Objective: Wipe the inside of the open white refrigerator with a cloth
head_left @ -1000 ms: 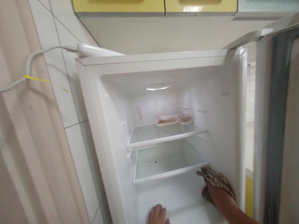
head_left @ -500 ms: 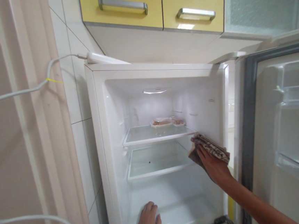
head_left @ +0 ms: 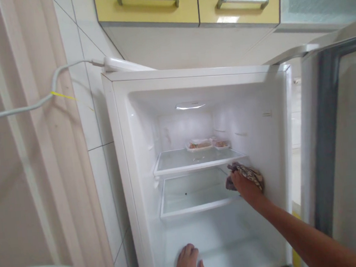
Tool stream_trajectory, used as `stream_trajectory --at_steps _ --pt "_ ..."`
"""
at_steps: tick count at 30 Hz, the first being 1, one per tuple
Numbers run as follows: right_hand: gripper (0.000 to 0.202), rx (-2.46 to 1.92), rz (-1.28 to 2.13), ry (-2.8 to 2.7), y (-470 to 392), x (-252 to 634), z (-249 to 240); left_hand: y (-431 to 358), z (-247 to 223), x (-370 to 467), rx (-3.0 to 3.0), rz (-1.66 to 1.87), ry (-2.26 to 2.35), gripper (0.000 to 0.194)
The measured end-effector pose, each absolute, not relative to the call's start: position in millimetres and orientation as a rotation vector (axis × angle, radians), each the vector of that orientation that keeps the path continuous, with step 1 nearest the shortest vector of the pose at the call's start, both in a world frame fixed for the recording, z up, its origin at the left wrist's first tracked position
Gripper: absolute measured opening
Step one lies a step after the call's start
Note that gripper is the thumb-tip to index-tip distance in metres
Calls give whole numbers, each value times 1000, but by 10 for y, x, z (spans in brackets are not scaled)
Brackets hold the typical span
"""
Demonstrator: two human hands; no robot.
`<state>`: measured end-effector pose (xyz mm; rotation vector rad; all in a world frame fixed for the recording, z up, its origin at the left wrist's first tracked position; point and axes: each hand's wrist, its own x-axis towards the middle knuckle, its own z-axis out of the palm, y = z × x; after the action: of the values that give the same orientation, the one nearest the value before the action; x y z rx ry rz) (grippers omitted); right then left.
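My right hand [head_left: 245, 186] holds a bunched patterned cloth [head_left: 252, 174] inside the open fridge, by the right inner wall [head_left: 260, 143] between the upper glass shelf [head_left: 199, 158] and the lower glass shelf [head_left: 198, 194]. Low in the compartment, my left hand [head_left: 188, 263] is held with its fingers loosely bent and the thumb apart, nothing seen in it. Two packs of food in clear wrap sit at the back of the upper shelf, a larger pack [head_left: 199, 145] and a smaller one [head_left: 221, 144]. A small dark spot shows on the lower shelf.
The fridge door [head_left: 353, 143] stands open on the right. Yellow cabinets [head_left: 148, 11] hang above. A white cable [head_left: 32, 106] runs from the left to a white object [head_left: 125, 65] on the fridge top. At the left is a beige panel [head_left: 54, 181].
My right hand has gone deeper into the fridge with the cloth, which is now more crumpled. The view has shifted slightly, and my left hand stays low in the compartment.
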<state>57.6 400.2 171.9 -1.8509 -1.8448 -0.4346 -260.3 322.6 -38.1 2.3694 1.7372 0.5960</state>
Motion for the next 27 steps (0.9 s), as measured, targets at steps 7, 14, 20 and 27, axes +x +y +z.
stream_trajectory --at_steps 7,14,20,27 --pt "49 -1919 -174 -1825 4188 404 1565 3148 -315 -2569 2321 683 1670 29" --pt "63 -1859 -6 -2067 4148 -430 1310 3160 -345 -2540 2294 662 1672 32" --pt "68 -1578 139 -2336 4122 -1452 1451 3214 -416 -2542 2316 606 1710 33" --pt "69 -1369 252 -2445 4138 -1870 1522 3367 -661 -2646 2395 622 1684 41"
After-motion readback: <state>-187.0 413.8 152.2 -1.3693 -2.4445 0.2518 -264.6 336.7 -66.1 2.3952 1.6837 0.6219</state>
